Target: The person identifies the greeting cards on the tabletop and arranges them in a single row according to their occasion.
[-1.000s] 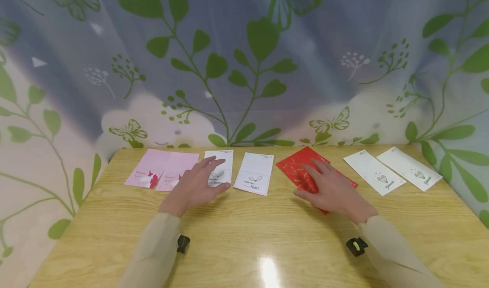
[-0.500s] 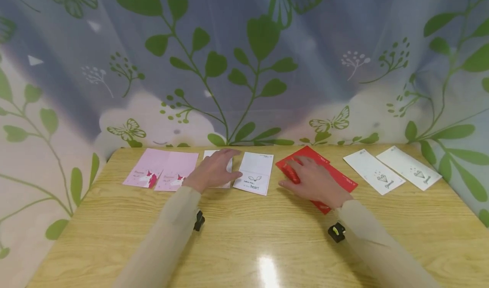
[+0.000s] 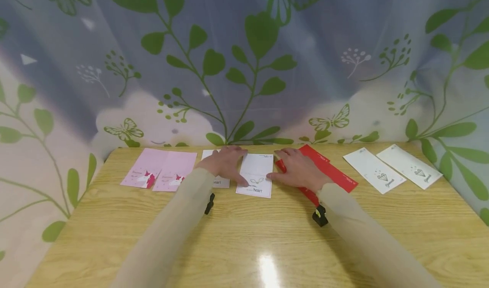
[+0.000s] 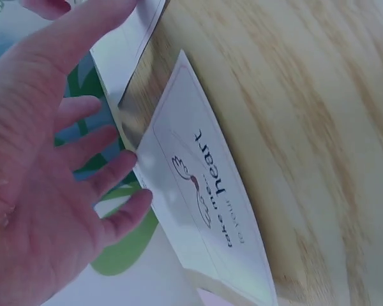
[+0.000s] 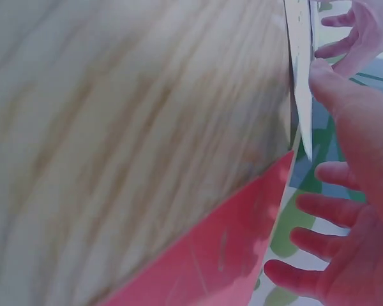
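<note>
A white card (image 3: 257,165) printed with small wings and the word "heart" lies in the middle of the row. My left hand (image 3: 225,163) is at its left edge, the thumb meeting the card. From the right, my right hand (image 3: 299,169) brings its thumb to the opposite edge and partly covers the red cards (image 3: 336,177). In both wrist views the other fingers are spread apart from the thumb. A second winged white card (image 4: 198,185) lies beneath my left hand, partly hidden in the head view. In the right wrist view the middle card (image 5: 301,83) appears nearly edge-on by my thumb.
Two pink cards (image 3: 175,169) with a unicorn picture overlap at the left. To the right lie two slanted white cards (image 3: 374,171) with a diamond drawing. The wooden table (image 3: 237,241) ends at a leaf-patterned curtain (image 3: 244,67).
Both hands have moved inward: the left from over the left winged card, the right from over the red cards, to the middle card's two sides. That card has shifted slightly toward me.
</note>
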Available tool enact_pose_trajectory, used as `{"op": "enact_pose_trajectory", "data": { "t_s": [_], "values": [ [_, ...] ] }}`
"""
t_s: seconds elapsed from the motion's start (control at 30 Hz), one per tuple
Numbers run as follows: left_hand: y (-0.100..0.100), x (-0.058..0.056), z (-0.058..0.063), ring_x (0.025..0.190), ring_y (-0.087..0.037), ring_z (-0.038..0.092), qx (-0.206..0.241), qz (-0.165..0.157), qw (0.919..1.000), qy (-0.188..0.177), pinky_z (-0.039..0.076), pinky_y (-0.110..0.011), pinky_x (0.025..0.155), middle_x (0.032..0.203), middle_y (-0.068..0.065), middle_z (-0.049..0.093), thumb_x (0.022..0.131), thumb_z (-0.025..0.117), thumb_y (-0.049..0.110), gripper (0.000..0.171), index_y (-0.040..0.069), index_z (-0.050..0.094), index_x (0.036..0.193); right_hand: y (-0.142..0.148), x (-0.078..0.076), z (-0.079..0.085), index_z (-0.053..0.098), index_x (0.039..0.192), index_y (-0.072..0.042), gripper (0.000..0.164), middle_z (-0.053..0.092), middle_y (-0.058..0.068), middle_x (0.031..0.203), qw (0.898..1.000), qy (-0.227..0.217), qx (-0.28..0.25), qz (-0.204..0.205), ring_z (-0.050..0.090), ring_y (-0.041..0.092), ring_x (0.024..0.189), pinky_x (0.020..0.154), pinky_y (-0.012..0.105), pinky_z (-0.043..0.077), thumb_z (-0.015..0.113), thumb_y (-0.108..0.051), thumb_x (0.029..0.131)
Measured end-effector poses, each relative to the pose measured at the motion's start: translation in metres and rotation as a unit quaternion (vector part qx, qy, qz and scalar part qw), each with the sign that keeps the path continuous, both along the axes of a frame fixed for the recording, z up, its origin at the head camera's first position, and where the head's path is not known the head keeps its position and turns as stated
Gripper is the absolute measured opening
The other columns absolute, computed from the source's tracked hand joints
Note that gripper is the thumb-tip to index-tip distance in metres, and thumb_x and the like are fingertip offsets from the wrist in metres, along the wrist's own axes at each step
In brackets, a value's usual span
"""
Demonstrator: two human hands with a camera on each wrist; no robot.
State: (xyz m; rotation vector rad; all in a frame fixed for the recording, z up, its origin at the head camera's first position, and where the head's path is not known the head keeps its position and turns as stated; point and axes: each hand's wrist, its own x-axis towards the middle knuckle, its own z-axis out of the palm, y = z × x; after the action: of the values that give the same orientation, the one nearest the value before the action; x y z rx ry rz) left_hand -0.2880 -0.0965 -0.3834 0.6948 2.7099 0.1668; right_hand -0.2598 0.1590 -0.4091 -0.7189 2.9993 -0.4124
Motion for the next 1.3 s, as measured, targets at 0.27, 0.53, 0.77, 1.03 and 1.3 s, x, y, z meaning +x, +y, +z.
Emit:
{"op": "enact_pose_trajectory", "data": {
  "t_s": [0.27,0.53,0.77,1.03,1.3],
  "values": [
    [0.003,0.005,0.008,0.158,-0.044,0.013,-0.017,0.037,0.9978,-0.052,0.017,-0.066,0.124,0.172,-0.011,0.016,0.077,0.081,0.062,0.109,0.025,0.026,0.163,-0.008,-0.005,-0.002,0.048,0.150,-0.003,0.088,0.046,0.024,0.154,0.999,-0.038,0.019,-0.007,0.044,0.046,0.140,0.103,0.063,0.050,0.076,-0.056,0.085],
    [0.004,0.009,0.009,0.150,-0.040,0.028,0.010,0.048,0.9983,-0.033,0.026,-0.063,0.120,0.165,-0.015,0.028,0.073,0.087,0.056,0.109,0.020,0.032,0.160,-0.019,-0.001,0.005,0.045,0.145,0.000,0.085,0.054,0.021,0.144,0.998,-0.049,-0.034,-0.015,0.054,0.037,0.126,0.099,0.053,0.054,0.086,-0.042,0.082],
    [0.005,0.013,0.001,0.143,-0.038,0.035,0.064,0.047,0.9968,0.001,0.032,-0.058,0.114,0.157,-0.016,0.037,0.072,0.092,0.046,0.107,0.017,0.030,0.154,-0.026,0.004,0.006,0.043,0.134,-0.004,0.068,0.069,0.012,0.102,0.993,-0.059,-0.106,-0.007,0.060,0.019,0.079,0.072,0.032,0.053,0.086,-0.020,0.083],
    [0.000,0.024,-0.007,0.122,-0.031,0.051,0.141,0.068,0.9876,-0.010,0.037,-0.055,0.107,0.131,-0.005,0.061,0.077,0.091,0.033,0.099,0.021,0.029,0.153,-0.025,0.006,0.000,0.049,0.132,-0.009,0.050,0.072,0.011,0.097,0.987,-0.027,-0.157,-0.002,0.063,0.020,0.080,0.074,0.033,0.056,0.075,-0.006,0.090],
    [-0.005,0.021,-0.014,0.107,-0.026,0.060,0.245,0.068,0.9671,-0.011,0.049,-0.045,0.095,0.121,-0.011,0.060,0.081,0.084,0.012,0.097,0.016,0.026,0.158,-0.024,0.009,0.004,0.052,0.139,-0.009,0.049,0.068,0.017,0.109,0.961,-0.068,-0.264,-0.054,0.072,0.026,0.087,0.075,0.036,0.062,0.071,-0.006,0.094]
  ]
}}
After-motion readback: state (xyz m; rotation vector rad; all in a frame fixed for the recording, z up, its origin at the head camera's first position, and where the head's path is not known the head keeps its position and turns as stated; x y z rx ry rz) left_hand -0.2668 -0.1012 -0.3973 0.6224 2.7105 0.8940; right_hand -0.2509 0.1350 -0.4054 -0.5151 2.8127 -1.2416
